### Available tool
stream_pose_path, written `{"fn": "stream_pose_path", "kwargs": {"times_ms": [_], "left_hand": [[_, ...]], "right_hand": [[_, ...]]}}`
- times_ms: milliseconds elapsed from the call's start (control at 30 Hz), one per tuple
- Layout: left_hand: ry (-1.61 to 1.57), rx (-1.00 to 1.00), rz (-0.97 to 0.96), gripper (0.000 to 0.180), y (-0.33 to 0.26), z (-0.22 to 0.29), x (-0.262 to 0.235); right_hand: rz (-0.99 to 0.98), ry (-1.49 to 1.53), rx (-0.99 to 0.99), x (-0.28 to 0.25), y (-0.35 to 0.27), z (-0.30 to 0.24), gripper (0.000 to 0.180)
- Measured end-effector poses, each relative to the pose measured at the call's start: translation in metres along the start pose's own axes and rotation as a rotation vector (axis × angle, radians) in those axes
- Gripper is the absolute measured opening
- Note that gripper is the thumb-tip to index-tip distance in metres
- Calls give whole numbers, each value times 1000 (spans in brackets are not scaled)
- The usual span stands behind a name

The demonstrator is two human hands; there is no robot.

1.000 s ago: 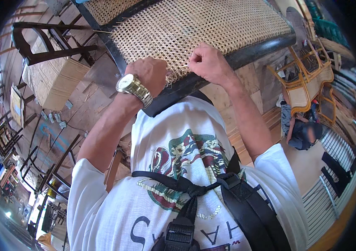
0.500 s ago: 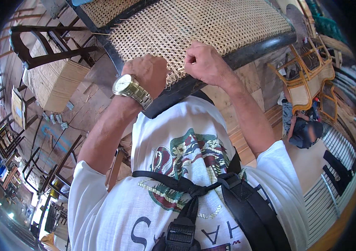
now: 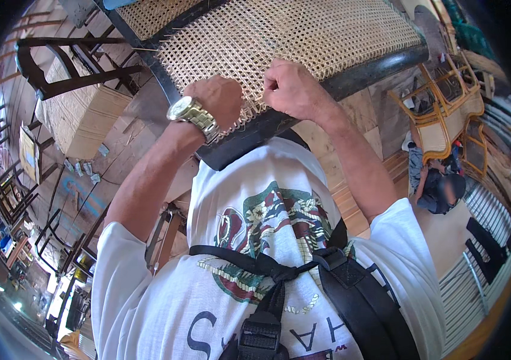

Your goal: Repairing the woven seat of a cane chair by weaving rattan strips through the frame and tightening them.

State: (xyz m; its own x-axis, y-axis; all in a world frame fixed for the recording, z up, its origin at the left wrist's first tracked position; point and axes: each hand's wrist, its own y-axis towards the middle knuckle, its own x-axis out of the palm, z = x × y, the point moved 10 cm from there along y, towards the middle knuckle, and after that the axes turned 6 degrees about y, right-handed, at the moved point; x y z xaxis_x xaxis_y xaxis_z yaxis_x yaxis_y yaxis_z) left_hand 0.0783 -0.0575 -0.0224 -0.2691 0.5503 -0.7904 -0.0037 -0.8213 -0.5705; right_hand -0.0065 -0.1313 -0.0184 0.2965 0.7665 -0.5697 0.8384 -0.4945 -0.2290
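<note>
A woven cane panel (image 3: 303,36) with open holes stretches across a dark wooden frame (image 3: 381,67) in front of me. Over its near left corner lies my left hand (image 3: 216,99), curled closed, with a metal-banded watch on the wrist. Its fingertips point down at the weave and are hidden. My right hand (image 3: 294,91) is closed in a fist-like pinch on the weave near the front rail, a short way to the right. Whatever either hand grips cannot be made out. Loose cane ends stick out along the panel's left side.
At the left, a dark chair frame (image 3: 75,87) rests by a big cardboard box (image 3: 81,114). More chair frames (image 3: 66,240) stand lower left. To the right are cane-seated wooden chairs (image 3: 438,135) and a seated person (image 3: 441,191) beside corrugated sheets (image 3: 477,288).
My left hand has shifted slightly up, its wrist turned a little and its elbow farther out to the left. The right hand stays almost in place, still closed.
</note>
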Motion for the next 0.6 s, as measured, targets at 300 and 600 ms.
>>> {"fn": "stream_pose_path", "kwargs": {"times_ms": [300, 600], "left_hand": [[33, -35, 43, 24, -2, 4, -12], [-142, -136, 47, 32, -3, -8, 16]], "right_hand": [[-51, 5, 6, 3, 4, 1, 8], [-177, 85, 142, 12, 7, 19, 11]]}}
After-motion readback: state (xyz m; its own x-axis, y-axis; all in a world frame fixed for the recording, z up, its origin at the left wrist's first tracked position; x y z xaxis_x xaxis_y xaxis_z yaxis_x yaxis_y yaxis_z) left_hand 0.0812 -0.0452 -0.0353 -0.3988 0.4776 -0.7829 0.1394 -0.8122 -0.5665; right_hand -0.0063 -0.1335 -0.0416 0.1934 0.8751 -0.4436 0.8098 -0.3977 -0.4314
